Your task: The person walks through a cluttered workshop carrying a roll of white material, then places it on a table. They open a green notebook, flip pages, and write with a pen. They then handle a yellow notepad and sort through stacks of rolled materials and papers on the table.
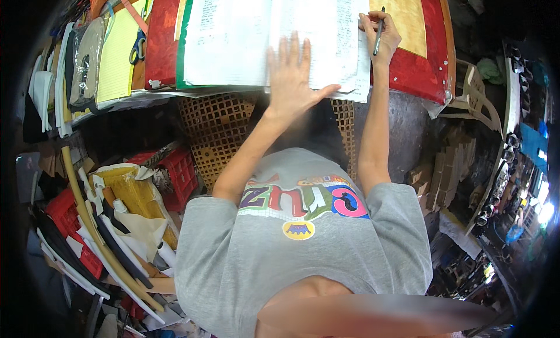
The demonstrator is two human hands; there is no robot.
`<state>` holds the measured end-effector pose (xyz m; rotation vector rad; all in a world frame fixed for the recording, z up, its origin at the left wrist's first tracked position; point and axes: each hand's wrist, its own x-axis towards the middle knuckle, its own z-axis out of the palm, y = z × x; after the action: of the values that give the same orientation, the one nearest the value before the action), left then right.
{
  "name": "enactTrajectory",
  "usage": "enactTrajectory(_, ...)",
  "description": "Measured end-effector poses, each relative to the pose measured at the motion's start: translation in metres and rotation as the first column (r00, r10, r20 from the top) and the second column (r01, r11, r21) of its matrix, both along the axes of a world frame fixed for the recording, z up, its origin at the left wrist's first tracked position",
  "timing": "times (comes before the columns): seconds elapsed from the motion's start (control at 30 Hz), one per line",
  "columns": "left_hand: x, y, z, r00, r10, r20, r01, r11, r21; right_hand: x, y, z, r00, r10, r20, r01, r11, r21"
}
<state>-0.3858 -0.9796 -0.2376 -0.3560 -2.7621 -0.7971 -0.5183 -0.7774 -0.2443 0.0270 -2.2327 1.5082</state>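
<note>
An open notebook [233,52] lies on the tabletop, its pages bright, with rows of handwriting near their edges. Flat on its right-hand page rests my left hand [294,75], fingers stretched out and thumb spread to the right. My right hand [385,39] is closed around a dark pen [379,32], which stands at a slant between the fingers. Its thumb and fingertips are at the right edge of the pages; whether they pinch a sheet I cannot tell. A green cover edge [185,43] shows along the notebook's left side.
The table has a red border [160,58]. Left of the notebook lie blue-handled scissors [137,47] and a yellow lined pad [118,61]. Red crates [182,177] and rolled material stand lower left. A pale plastic chair [475,96] and cardboard pieces [446,169] are at right.
</note>
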Motion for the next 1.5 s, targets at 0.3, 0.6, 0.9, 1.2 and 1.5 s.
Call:
enactTrajectory(0.3,-0.010,-0.001,-0.002,1.000,0.004,0.016,-0.003,0.995,-0.099,-0.003,0.000,0.004,1.000,-0.009,0.005,0.010,0.973,-0.229)
enactTrajectory(0.6,-0.006,-0.094,0.017,0.899,0.439,0.001,-0.435,0.890,0.134,-0.002,0.000,0.003,1.000,-0.003,0.012,0.005,0.989,-0.148)
enactTrajectory(0.9,0.007,0.010,0.025,0.995,0.044,-0.084,-0.028,0.983,0.184,-0.002,0.000,0.005,1.000,0.001,0.016,0.002,0.984,-0.180)
enactTrajectory(1.2,-0.011,0.007,0.002,0.997,-0.042,-0.060,0.039,0.998,-0.045,-0.003,0.002,0.002,1.000,0.021,-0.005,-0.021,0.983,-0.180)
enactTrajectory(1.5,0.000,-0.103,0.034,0.840,0.505,-0.200,-0.477,0.862,0.172,-0.001,0.001,0.004,1.000,0.000,-0.008,-0.001,0.990,-0.138)
